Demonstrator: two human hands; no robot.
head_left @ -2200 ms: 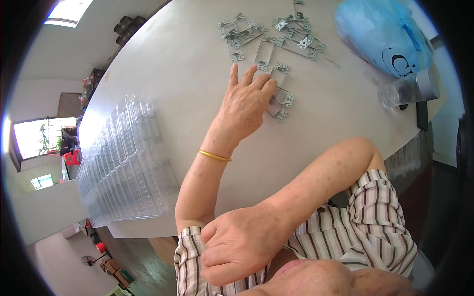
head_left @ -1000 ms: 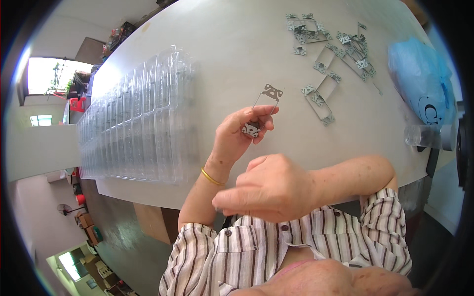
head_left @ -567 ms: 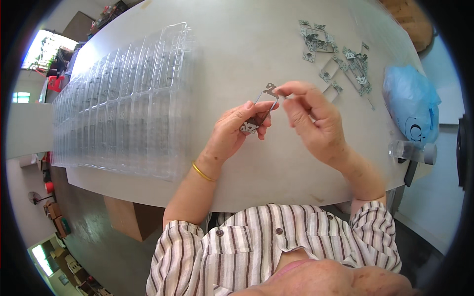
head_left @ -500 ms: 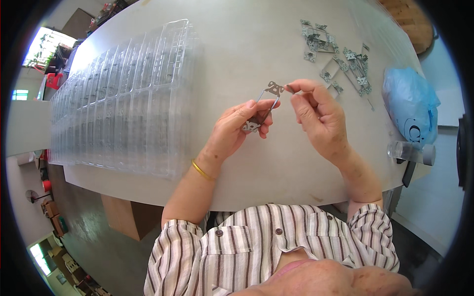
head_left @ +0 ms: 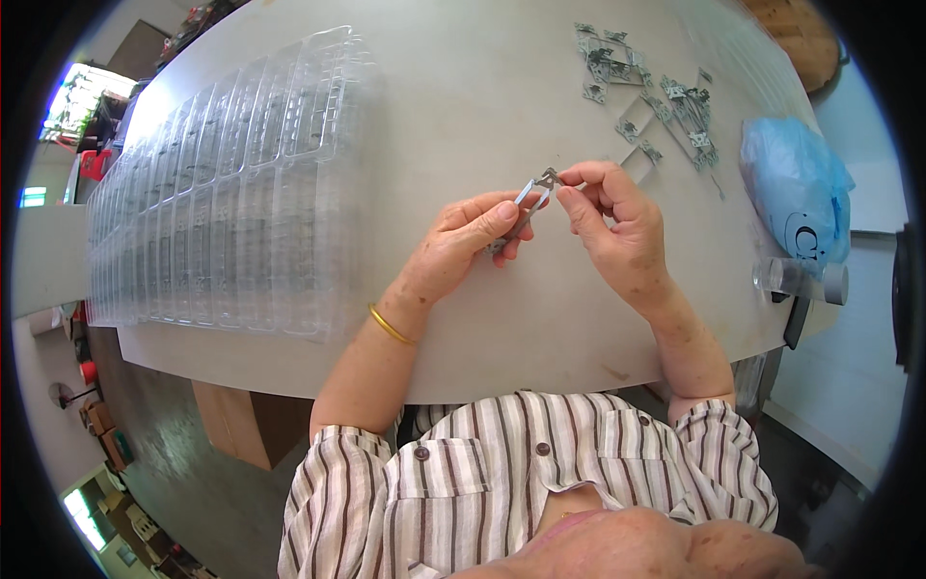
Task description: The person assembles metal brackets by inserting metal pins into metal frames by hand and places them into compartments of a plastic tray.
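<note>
1. While the left hand [head_left: 453, 241] holds a metal frame [head_left: 538, 206] near its lower end, its grip is closed, thumb along one side and fingers curled around the other.
2. The frame tilts above the bench [head_left: 453, 116], its far end pointing away and to the right, between the two hands.
3. The right hand [head_left: 622, 232] is at that far end, thumb and forefinger drawn close; whether this grip pinches the frame, some small part or nothing, I cannot tell.
4. Beyond the right hand, loose frames [head_left: 693, 121] lie on the bench, several overlapping.
5. To their right sits a blue bag [head_left: 796, 188]; just nearer the person, a clear jar [head_left: 783, 275] lies on its side, lid to the right.
6. Clear trays [head_left: 222, 193] stand at the left, well apart from the held frame.
7. A yellow bangle [head_left: 391, 326] circles the left wrist.
</note>
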